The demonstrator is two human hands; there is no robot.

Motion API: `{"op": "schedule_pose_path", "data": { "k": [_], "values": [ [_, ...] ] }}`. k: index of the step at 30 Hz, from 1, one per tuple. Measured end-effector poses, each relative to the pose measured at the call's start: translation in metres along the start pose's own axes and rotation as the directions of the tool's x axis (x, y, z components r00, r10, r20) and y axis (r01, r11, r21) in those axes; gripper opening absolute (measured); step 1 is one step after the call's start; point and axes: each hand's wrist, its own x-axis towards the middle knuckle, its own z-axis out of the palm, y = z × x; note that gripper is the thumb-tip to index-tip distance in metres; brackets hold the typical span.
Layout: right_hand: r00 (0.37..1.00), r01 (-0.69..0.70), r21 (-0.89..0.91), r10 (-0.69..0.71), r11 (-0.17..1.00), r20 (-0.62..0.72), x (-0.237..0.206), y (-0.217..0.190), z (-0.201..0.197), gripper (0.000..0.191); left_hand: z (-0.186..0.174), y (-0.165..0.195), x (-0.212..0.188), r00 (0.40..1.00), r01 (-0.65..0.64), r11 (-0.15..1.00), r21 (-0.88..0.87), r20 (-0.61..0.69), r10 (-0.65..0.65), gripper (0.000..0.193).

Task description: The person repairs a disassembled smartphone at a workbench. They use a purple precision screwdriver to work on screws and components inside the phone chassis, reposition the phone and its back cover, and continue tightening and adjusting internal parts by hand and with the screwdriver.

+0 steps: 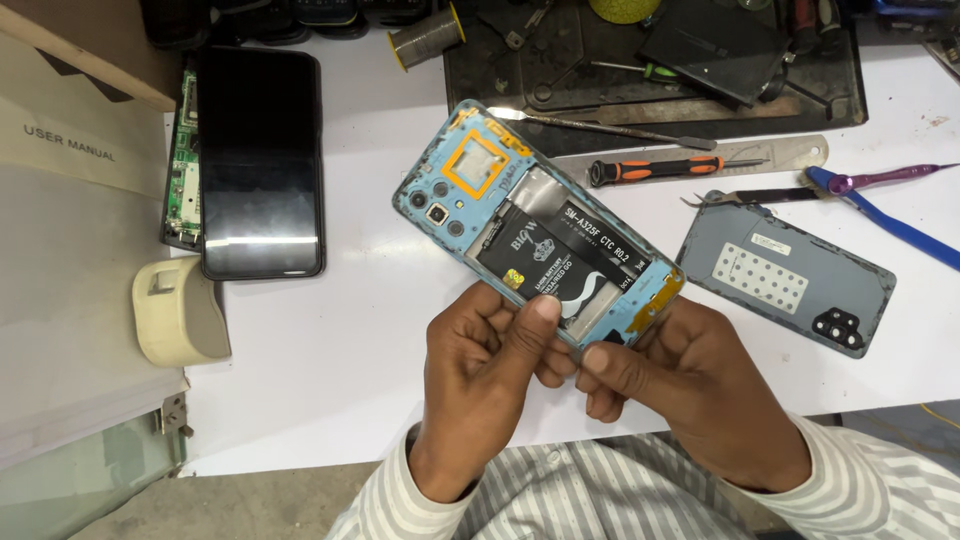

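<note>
At the near edge of the white table (330,380), both hands grasp an opened phone (535,225) with its back off, holding it above the tabletop by its lower end. The left hand (480,375) grips the lower left side, thumb pressed on the black battery (555,265); the right hand (690,385) pinches the lower right corner. The near left stretch of the table is bare, giving free space there. Just right of the hands lies the grey back cover (790,275), inner side up. At the left edge sit a cream plastic piece (175,310) and a dark phone screen (260,160) over a green circuit board (182,170). Farther off lie an orange-handled screwdriver (660,168), a metal ruler (780,155) and a blue pry tool (890,215). Along the far edge a black work mat (650,70) holds crowded tools.
</note>
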Motion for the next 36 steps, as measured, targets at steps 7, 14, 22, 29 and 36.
{"op": "schedule_pose_path", "data": {
  "k": [7, 14, 22, 29, 36],
  "values": [
    [0.998, -0.047, 0.060, 0.045, 0.997, 0.041, 0.002, 0.004, -0.006, 0.027, 0.002, -0.001, -0.003, 0.999, 0.030, 1.000, -0.007, -0.020, -0.030, 0.023],
    [0.951, -0.300, 0.318, 0.254, 0.899, 0.179, 0.005, 0.000, -0.029, 0.027, -0.004, 0.013, 0.007, 1.000, 0.020, 0.993, -0.115, 0.024, -0.017, 0.044],
    [0.925, -0.342, 0.583, 0.154, 0.737, 0.348, -0.006, 0.000, -0.042, 0.037, -0.006, 0.020, 0.013, 0.998, -0.065, 0.977, -0.202, -0.014, 0.064, 0.072],
    [0.970, 0.244, 0.004, -0.244, 0.970, -0.015, -0.014, 0.001, -0.041, 0.062, -0.007, 0.020, 0.008, 0.993, -0.069, 0.942, -0.328, -0.112, 0.034, 0.056],
    [0.602, 0.593, -0.720, -0.792, 0.360, 0.099, -0.023, -0.017, -0.019, 0.038, -0.004, 0.024, 0.009, 0.994, -0.041, 0.927, -0.373, -0.105, 0.001, 0.052]
  ]
}}
